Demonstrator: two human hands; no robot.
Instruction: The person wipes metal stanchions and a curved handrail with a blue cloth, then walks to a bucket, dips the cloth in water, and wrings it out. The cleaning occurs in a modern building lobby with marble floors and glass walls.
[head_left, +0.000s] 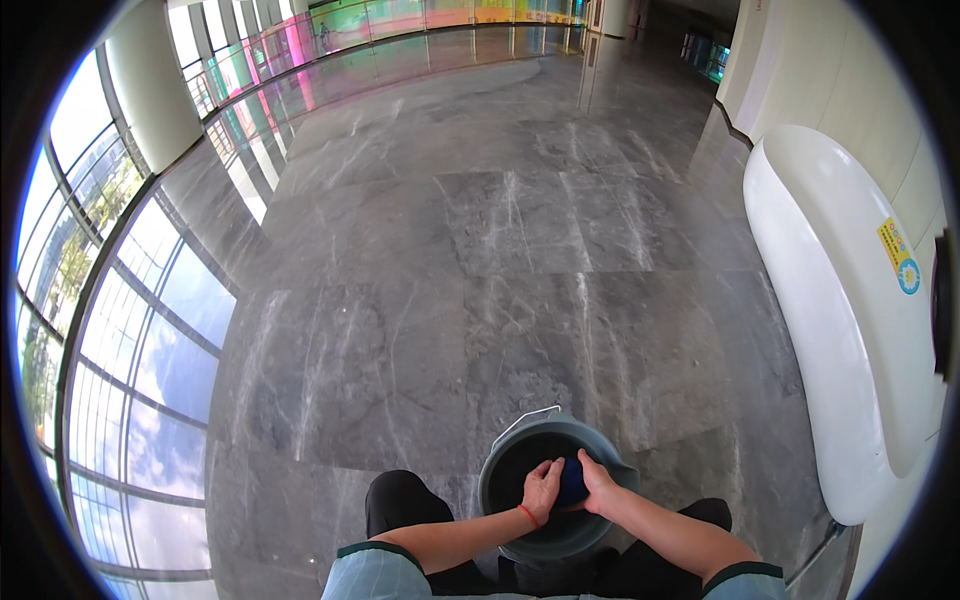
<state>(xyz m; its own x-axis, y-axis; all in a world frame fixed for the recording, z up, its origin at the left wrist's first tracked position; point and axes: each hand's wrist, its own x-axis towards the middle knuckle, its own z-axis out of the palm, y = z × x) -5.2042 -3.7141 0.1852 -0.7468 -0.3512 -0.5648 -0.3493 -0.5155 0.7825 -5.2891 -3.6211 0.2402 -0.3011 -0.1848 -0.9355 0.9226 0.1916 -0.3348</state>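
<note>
A grey-green plastic bucket (491, 480) with a metal wire handle (525, 420) stands on the floor between my knees. Over its mouth, both hands hold a bunched dark blue cloth (572, 482). My left hand (541, 487), with a red band at the wrist, grips the cloth's left side. Against its right side lies my right hand (595, 482), the fingers partly hidden by the cloth. The bucket's inside looks dark, and I cannot tell what it holds.
Polished grey marble tiles (375, 300) spread ahead. A glossy white moulded bench (802, 300) with a yellow sticker (892, 247) stands along the right wall. Near its lower end lies a thin metal pole (817, 553). Tall windows (82, 187) and a round column (150, 90) are at left.
</note>
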